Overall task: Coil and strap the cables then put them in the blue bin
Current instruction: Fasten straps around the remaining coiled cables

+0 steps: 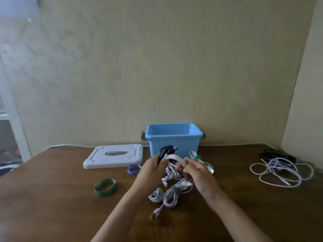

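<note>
We see both hands raised over the middle of the wooden table [52, 198], in front of the blue bin [173, 139]. The left hand [153, 169] has its fingers curled round a coiled dark blue cable [167, 151], whose loops and a pale plug stick up above the fist, just before the bin's front wall. A white strap [174, 158] runs from that coil across to the right hand [194, 169], whose fingertips pinch its other end.

The blue bin stands at the back edge of the table, against the wall, with grey latches on both sides; we cannot tell whether anything lies inside. Its white lid [113, 156] lies flat to the left of it, near the back edge.

Below the hands a cluster of coiled white cables [172, 173] rests on the table. One white coil bound with a grey strap [172, 193] lies nearest the front, with a plug trailing towards the front edge. Another white coil with a green strap [198, 158] lies just right of the bin's front corner.

A loose green strap [104, 187] lies curled left of centre, and a purple strap [133, 169] sits beside the lid's front corner. Towards the right edge a heap of uncoiled white cable [281, 172] sprawls, with a black cable [274, 154] behind it near the back right corner.
</note>
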